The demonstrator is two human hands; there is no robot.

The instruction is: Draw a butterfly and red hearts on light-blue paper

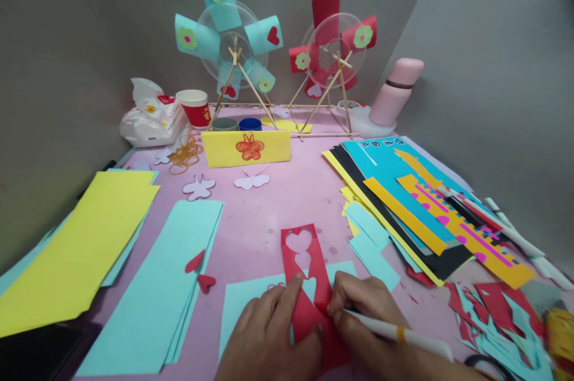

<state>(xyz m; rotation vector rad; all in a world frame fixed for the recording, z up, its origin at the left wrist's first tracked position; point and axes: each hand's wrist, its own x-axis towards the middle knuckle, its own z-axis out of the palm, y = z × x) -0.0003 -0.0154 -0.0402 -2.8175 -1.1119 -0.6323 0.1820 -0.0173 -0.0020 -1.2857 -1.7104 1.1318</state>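
Observation:
A red paper strip point(328, 342) with heart-shaped holes lies over a light blue sheet point(235, 303) at the front of the table. My left hand point(273, 333) rests on the strip's left side, fingers laid out and pressing it down. In my right hand point(370, 321) is a white pen-shaped tool point(419, 342) with a yellow band; its tip, hidden by the fingers, is at the strip's right edge. Two small red paper hearts point(206, 283) lie to the left, by a stack of light blue strips point(152, 291).
Yellow sheets point(81, 243) lie left; coloured card point(372, 159) and a yellow castle-shaped cutout point(466, 231) lie right. Paper scraps point(497, 321) are at front right. Behind stand a folded yellow card point(219, 151), two paper windmills point(226, 16), a paper cup point(194, 109) and a pink bottle point(394, 94).

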